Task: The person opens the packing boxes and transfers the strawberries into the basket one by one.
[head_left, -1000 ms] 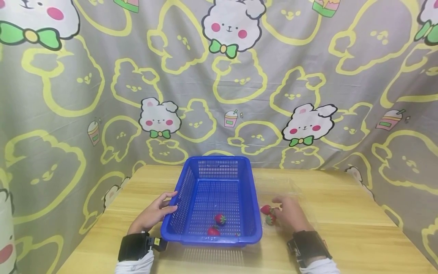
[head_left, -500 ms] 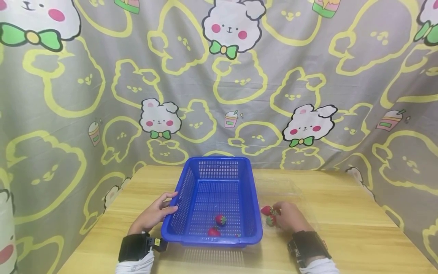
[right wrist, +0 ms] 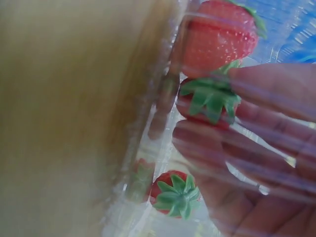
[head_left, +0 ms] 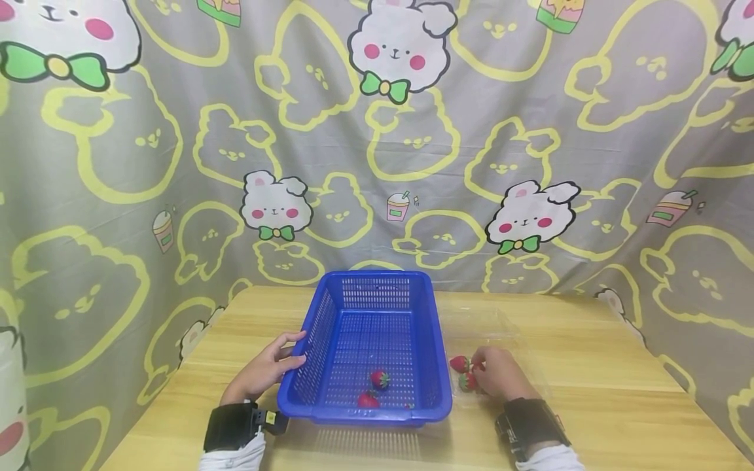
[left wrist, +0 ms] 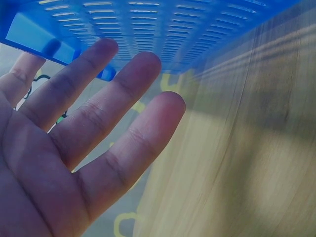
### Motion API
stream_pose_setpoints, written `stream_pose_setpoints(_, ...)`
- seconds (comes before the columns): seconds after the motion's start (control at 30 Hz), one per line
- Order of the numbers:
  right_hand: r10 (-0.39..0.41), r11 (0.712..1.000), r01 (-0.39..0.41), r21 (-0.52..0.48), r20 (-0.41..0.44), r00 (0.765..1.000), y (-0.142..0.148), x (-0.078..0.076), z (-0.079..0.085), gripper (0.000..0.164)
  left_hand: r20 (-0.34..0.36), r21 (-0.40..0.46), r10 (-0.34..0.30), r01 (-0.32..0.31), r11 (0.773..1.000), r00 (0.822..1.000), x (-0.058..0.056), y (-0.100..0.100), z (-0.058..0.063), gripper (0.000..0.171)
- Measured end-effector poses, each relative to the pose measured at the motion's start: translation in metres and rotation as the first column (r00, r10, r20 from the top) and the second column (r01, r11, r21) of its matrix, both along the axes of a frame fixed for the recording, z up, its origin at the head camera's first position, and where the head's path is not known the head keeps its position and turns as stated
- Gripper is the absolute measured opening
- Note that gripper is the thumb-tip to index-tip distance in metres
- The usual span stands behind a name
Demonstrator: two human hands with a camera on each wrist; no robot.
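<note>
A blue plastic basket [head_left: 365, 414] stands mid-table, with red strawberries [head_left: 379, 379] near its front end. My left hand [head_left: 268, 364] rests at its left rim, thumb and index fingertips touching it. In the left wrist view, the fingers [left wrist: 116, 123] stretch out nearly straight beside the slotted wall. To the right of the basket, my right hand [head_left: 502, 374] reaches into a clear plastic box [head_left: 478, 322]. There the thumb and fingertips pinch a strawberry [right wrist: 208, 101]. Another strawberry [right wrist: 222, 37] touches it, and one more strawberry [right wrist: 174, 195] lies apart. Box wall reflections blur that hand.
The wooden table [head_left: 601, 386] extends on both sides of the basket. A grey cartoon-print curtain [head_left: 336, 150] hangs behind and around it. Each wrist wears a black strap; the left wrist camera [head_left: 272, 419] sits close to the basket's front corner.
My right hand has come down among the strawberries in the clear box, and its fingers have closed on one. The left hand and the basket stay where they were.
</note>
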State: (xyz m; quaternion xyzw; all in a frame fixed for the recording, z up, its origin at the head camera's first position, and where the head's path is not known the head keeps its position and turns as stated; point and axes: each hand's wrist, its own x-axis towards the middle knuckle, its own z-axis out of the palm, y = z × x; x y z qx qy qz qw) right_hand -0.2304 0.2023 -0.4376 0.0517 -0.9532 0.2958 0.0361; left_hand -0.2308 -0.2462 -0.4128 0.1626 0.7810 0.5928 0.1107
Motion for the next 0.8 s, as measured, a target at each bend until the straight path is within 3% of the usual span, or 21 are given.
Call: stream_pose_setpoints(0.8,-0.038,0.997,0.039,-0.07,0.008,0.999,0.0019,0.0013,-0.0001,0.01,0.0,-0.013,0.014,-0.014,1.0,1.0,-0.0001,0.0011,-0.0007,0.061)
